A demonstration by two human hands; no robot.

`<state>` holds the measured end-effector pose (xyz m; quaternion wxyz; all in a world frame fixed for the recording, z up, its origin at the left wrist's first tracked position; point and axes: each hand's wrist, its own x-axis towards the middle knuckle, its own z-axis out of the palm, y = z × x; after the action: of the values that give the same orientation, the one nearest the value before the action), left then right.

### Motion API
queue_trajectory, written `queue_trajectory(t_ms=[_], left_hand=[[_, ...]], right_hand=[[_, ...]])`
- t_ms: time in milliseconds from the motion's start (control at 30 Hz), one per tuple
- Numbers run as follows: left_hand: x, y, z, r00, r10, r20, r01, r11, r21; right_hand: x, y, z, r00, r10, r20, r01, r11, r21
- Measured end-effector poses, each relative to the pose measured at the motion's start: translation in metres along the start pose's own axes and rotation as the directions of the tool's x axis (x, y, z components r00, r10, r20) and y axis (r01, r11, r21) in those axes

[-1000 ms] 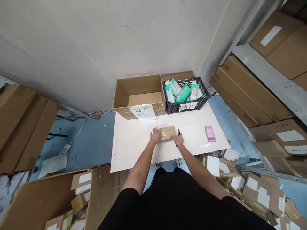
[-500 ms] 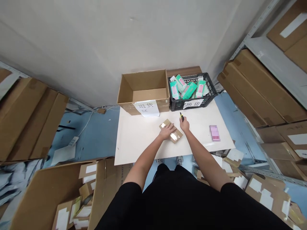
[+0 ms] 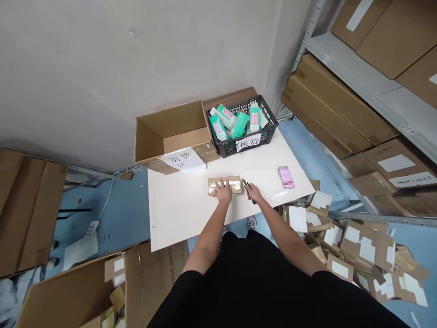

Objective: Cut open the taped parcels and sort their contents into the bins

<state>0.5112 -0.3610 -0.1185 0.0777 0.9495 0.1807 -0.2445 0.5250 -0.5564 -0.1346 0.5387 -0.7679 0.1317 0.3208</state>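
Note:
A small taped brown parcel [image 3: 218, 185] lies flat on the white table [image 3: 184, 209]. My left hand [image 3: 224, 192] rests on its near edge with the fingers spread flat on top. My right hand [image 3: 254, 193] is closed round a black and yellow utility knife [image 3: 247, 186], whose tip points at the parcel's right end. Behind the parcel stands an open cardboard box [image 3: 170, 134] with a paper label. Next to it sits a black crate [image 3: 243, 125] holding several green and pink product boxes.
A small pink item [image 3: 286, 177] lies on the table's right part. Opened parcels with white labels litter the floor [image 3: 362, 248] at the right. Shelves with large cartons [image 3: 341, 109] stand to the right; more cartons [image 3: 82, 291] sit at the lower left.
The parcel was turned from slanted to lying straight across. My left hand stayed on it. My right hand with the knife came back from the far side to the parcel's right end.

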Motion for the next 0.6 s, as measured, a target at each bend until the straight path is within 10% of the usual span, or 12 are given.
queue_trajectory(t_ms=[433, 600], left_hand=[[-0.001, 0.003, -0.012, 1.000, -0.015, 0.012, 0.014, 1.000, 0.018], [0.015, -0.022, -0.042, 0.991, 0.109, -0.074, -0.106, 0.994, 0.033]], right_hand=[[-0.016, 0.009, -0.027, 0.979, 0.025, 0.202, -0.008, 0.996, -0.085], [-0.022, 0.012, 0.002, 0.996, 0.065, -0.064, -0.061, 0.996, 0.067]])
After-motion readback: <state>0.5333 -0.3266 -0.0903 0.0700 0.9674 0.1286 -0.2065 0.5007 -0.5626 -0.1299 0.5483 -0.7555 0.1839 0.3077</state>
